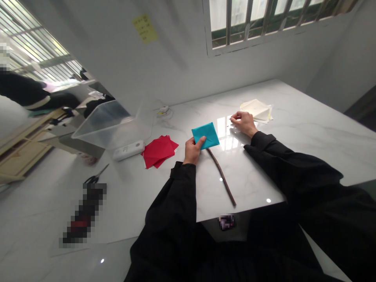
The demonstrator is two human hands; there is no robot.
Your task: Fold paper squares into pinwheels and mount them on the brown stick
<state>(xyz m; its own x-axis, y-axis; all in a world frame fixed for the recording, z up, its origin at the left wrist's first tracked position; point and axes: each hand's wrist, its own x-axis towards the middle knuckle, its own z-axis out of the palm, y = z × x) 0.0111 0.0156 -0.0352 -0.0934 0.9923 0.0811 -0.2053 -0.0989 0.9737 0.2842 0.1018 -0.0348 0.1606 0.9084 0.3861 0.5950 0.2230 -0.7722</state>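
My left hand [194, 151] holds a square of teal paper [205, 135] by its lower edge, with the thumb lying on the sheet. Just below that sheet, a thin brown twig [222, 177] lies on the white marble table [264, 176] and runs toward the near edge. My right hand [243, 123] rests on the marble, with its fingertips pinched on a thin dark sliver [229, 121] too small to name. Beyond this hand lies a stack of cream paper [256, 111]. A loose pile of red paper squares [159, 151] lies left of my left hand.
A clear plastic bin [111, 125] lies tilted near a white power bank [128, 150] at the table's left. Black-handled scissors [95, 176] and a pixelated object [84, 213] lie further left. A person in black [29, 92] stands at the far left.
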